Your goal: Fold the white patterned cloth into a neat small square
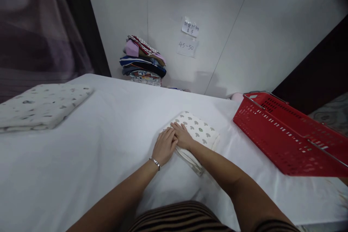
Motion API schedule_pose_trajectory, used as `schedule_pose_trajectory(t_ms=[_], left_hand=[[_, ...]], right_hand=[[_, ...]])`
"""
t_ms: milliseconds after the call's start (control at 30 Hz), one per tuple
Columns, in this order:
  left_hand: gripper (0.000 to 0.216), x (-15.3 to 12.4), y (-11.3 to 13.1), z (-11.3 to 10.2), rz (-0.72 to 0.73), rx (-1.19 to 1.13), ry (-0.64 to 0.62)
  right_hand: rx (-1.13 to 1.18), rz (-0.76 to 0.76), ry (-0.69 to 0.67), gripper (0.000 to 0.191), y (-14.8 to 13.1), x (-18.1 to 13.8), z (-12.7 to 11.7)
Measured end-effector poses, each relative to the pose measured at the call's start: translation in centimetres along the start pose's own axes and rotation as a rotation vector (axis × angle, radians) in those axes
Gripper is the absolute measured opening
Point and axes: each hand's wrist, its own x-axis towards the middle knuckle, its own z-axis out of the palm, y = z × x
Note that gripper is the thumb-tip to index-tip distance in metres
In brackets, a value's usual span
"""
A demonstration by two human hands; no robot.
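A folded white cloth (196, 127) with grey heart-like or mushroom-like shapes and a small green mark lies on the white-covered table in front of me. My right hand (181, 136) rests flat on its left part, palm down. Beside it, my left hand (164, 145) presses at the cloth's left edge with its fingers stretched out, and its thumb side touches my right hand. The cloth's left corner is partly hidden under both hands. Layered folds show along its near edge. On my left wrist is a silver bracelet (155, 163).
Another folded patterned cloth (43, 107) lies at the table's left. At the right stands a red plastic basket (274, 141) with metal handles. Beyond the far edge, a pile of folded fabrics (143, 61) rests against the wall, near paper signs (189, 29).
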Motion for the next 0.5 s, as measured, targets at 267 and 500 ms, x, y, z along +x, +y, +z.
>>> schedule_pose_trajectory(t_ms=[267,500], left_hand=[[0.050,-1.5,-0.4,1.4,-0.002,0.136,-0.085],[0.046,-1.4,-0.1,1.4,-0.005,0.151,-0.089]], right_hand=[[-0.005,0.231,0.077,0.057,2.8,-4.9,-1.8],[-0.176,0.472,0.191,0.052,7.1,-11.1,-1.3]])
